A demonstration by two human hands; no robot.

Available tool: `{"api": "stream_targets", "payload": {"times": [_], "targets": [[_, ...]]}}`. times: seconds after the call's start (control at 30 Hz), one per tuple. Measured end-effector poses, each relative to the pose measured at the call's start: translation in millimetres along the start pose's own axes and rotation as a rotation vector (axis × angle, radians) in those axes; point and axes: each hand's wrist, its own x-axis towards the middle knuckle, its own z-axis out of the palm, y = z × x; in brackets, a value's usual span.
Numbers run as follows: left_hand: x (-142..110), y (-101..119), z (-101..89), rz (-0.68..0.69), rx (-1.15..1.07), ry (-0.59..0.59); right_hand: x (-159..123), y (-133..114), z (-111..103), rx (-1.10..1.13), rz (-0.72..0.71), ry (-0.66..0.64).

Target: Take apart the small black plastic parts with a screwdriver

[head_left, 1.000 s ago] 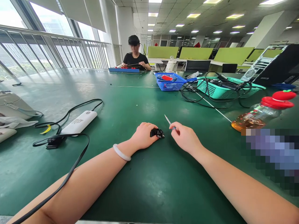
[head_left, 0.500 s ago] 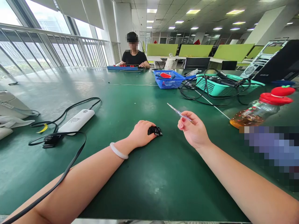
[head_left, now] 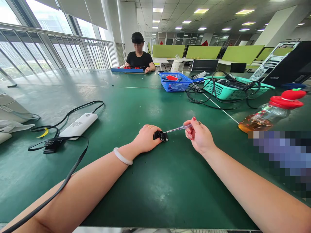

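Two bare hands over a green table (head_left: 155, 200). Left hand (head_left: 145, 138): fingers and thumb closed around a small black part (head_left: 163, 136), held at the tabletop; white bangle (head_left: 122, 156) at the wrist. Right hand (head_left: 201, 136): thumb and fingertips pinching a slim tool (head_left: 179, 128) with a clear handle, its tip reaching the black part's upper edge; whether it touches, cannot be told. To the left: one white device (head_left: 79, 125), lying flat, black cable (head_left: 69, 114) looped beside it. To the right: one jar (head_left: 264, 114) of amber liquid, red lid. Beyond: one blue basket (head_left: 177, 85) and, just beside, one teal basket (head_left: 224, 92) with black cords. Far side: one seated person (head_left: 139, 60) in black, at a blue tray (head_left: 128, 70)
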Motion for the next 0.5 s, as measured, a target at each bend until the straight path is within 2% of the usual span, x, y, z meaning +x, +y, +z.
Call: {"api": "stream_targets", "payload": {"times": [0.33,0.5], "targets": [[-0.3,-1.1,-0.1,-0.003,-0.002,-0.022,0.6,-1.6,-2.0,-0.068,-0.113,0.051],[-1.0,0.9,-1.2,-0.014,0.001,-0.008,-4.8,0.0,-1.5,-0.176,-0.185,-0.043]]}}
